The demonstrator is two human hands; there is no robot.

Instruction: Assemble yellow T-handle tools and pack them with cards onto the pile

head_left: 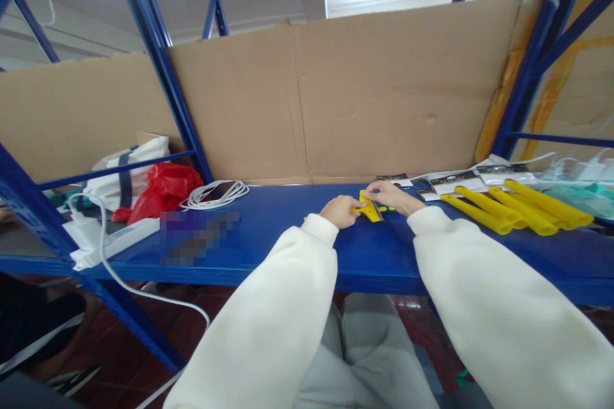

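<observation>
Over the blue shelf surface [283,223], my left hand [339,211] grips a small yellow tool [369,209] with a flared head and a thin grey edge. My right hand [389,195] has its fingers pinched at the upper part of the same tool. A green and black item lies just behind the tool, partly covered by it and by my right hand. Several yellow tubes [480,214] lie to the right of my right hand, beside flat packets with black labels [455,180].
A coiled white cable [215,195], a red plastic bag [165,188] and a white power strip [118,243] are at the left. Cardboard [364,96] stands along the back between blue posts. At the far left, a person's leg shows below the shelf.
</observation>
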